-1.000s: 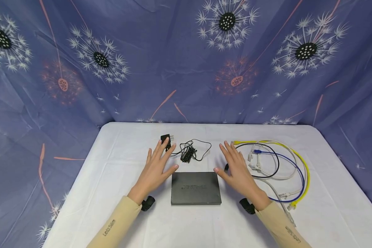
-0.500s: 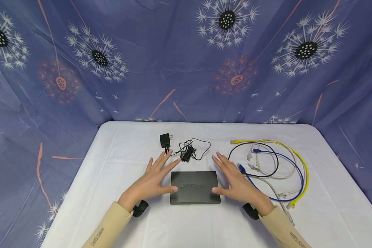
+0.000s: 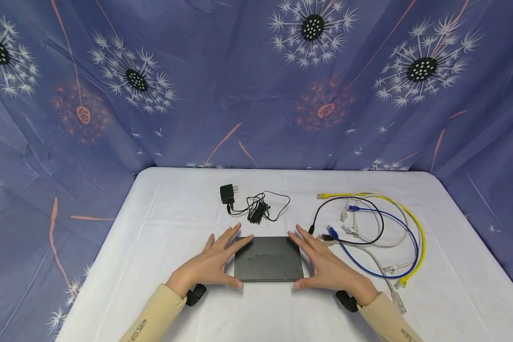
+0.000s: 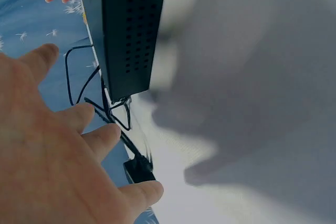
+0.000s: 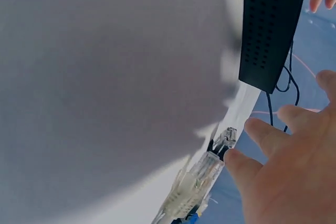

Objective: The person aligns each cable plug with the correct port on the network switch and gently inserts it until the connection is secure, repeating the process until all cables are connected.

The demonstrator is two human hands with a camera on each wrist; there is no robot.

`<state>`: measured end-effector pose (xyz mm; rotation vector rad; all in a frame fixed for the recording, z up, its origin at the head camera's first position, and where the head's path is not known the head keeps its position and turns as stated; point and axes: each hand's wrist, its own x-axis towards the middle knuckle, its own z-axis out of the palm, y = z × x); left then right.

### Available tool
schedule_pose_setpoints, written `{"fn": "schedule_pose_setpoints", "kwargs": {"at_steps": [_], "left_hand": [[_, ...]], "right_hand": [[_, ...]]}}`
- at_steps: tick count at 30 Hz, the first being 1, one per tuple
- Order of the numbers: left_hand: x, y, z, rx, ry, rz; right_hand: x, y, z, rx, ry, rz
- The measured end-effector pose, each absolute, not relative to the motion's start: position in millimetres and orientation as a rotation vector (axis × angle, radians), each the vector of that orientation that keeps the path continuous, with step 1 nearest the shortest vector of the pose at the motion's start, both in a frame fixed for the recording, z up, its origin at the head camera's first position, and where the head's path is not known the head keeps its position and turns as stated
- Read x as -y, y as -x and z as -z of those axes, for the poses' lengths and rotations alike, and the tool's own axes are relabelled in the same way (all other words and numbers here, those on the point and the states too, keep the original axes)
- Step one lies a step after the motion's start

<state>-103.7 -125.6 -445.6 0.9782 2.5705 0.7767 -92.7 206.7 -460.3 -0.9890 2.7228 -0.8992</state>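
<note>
A dark grey TP-LINK box point(image 3: 268, 261), shaped like a network switch, lies flat in the middle of the white table. To its left is my left hand point(image 3: 207, 266), fingers spread and nearly straight. My right hand point(image 3: 327, 266) mirrors it on the other side, its fingers spread too. In the left wrist view a gap shows between the hand and the box's vented side point(image 4: 139, 24). The right wrist view likewise shows the other vented side point(image 5: 265, 30) apart from the fingers. Both hands hold nothing.
Behind the box lie a black power adapter point(image 3: 227, 194) and its bundled cord point(image 3: 258, 211). On the right, yellow point(image 3: 425, 242), blue point(image 3: 415, 237), white and grey network cables overlap with a black cable point(image 3: 382, 221). A patterned blue curtain point(image 3: 248, 85) hangs behind the table.
Both hands have drawn back toward me, from above the area near the adapter and cables to either side of the box. The box and cables have stayed in place.
</note>
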Motion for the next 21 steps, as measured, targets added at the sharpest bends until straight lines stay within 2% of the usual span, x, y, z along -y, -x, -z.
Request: {"fn": "schedule_pose_setpoints", "kwargs": {"at_steps": [21], "left_hand": [[119.3,103.5,457.4,-2.554,-0.97,-0.738]], "right_hand": [[-205.8,89.3,472.1,-2.722,0.969,0.889]]}}
